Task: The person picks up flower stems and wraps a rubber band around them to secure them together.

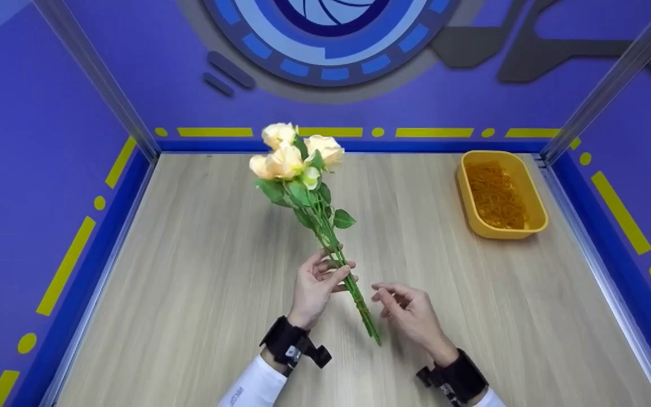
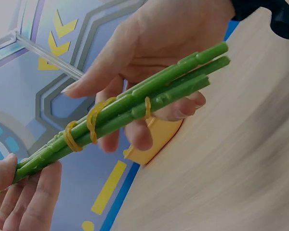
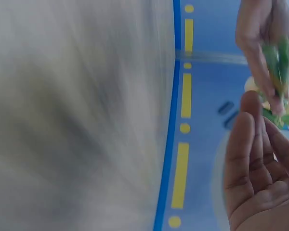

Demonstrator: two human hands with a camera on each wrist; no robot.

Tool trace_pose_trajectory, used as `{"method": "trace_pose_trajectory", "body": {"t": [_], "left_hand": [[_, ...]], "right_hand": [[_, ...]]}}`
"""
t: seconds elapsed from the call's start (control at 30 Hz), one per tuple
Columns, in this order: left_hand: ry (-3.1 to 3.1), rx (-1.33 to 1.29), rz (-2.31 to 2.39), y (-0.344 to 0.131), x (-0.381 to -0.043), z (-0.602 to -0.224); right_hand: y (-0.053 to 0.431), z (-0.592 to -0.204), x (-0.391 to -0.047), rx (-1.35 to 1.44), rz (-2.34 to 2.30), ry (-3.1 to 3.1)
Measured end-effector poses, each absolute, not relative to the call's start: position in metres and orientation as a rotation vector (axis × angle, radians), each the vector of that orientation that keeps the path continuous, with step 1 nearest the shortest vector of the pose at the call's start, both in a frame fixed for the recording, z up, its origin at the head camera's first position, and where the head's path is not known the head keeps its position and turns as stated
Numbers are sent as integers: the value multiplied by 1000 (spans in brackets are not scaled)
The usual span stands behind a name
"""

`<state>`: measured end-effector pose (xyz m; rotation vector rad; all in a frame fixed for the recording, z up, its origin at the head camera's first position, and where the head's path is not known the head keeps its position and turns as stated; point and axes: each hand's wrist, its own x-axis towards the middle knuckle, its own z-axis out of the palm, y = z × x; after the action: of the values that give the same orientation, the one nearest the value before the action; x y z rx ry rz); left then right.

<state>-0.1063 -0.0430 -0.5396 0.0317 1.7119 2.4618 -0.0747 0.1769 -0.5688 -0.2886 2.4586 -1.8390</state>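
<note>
A bunch of artificial cream roses (image 1: 285,163) with green leaves slants above the table, blooms toward the back wall. My left hand (image 1: 313,287) pinches its green stems (image 2: 173,75) between thumb and fingers, about midway down. In the left wrist view, yellow rubber bands (image 2: 91,120) loop the stems near their cut ends, one of them further along toward the tips. My right hand (image 1: 413,312) is beside the stem ends with its fingers loosely bent, holding nothing. In the right wrist view its fingers (image 3: 241,149) are extended, and the stem ends look blurred.
A yellow plastic container (image 1: 503,232) with many rubber bands (image 1: 498,195) inside stands at the back right of the wooden table (image 1: 207,243). Blue printed panels (image 1: 133,56) enclose the table at the back and both sides.
</note>
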Motion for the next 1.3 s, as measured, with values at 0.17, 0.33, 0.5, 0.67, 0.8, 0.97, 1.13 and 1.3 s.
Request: {"method": "trace_pose_trajectory", "body": {"t": [0.17,0.33,0.5,0.67,0.8,0.97,1.13,1.3], "left_hand": [[1815,94,2366,-50,-116,-529],[1900,104,2233,-57,-125,-527],[1980,131,2117,-61,-133,-539],[2062,108,2001,-63,-139,-557],[2147,60,1881,-62,-141,-571],[2216,54,1760,-57,-143,-586],[2182,50,1747,-53,-144,-595],[2168,43,1704,-50,-146,-599]], "right_hand": [[205,-569,-86,-356,-1498,2838],[235,-576,-95,-440,-1119,3116],[258,-583,-102,-368,-916,3181],[273,-590,-103,-280,-808,3175],[279,-595,-100,-252,-757,3158],[281,-597,-99,-249,-730,3174],[281,-597,-98,-271,-720,3178],[282,-598,-96,-262,-714,3170]]}}
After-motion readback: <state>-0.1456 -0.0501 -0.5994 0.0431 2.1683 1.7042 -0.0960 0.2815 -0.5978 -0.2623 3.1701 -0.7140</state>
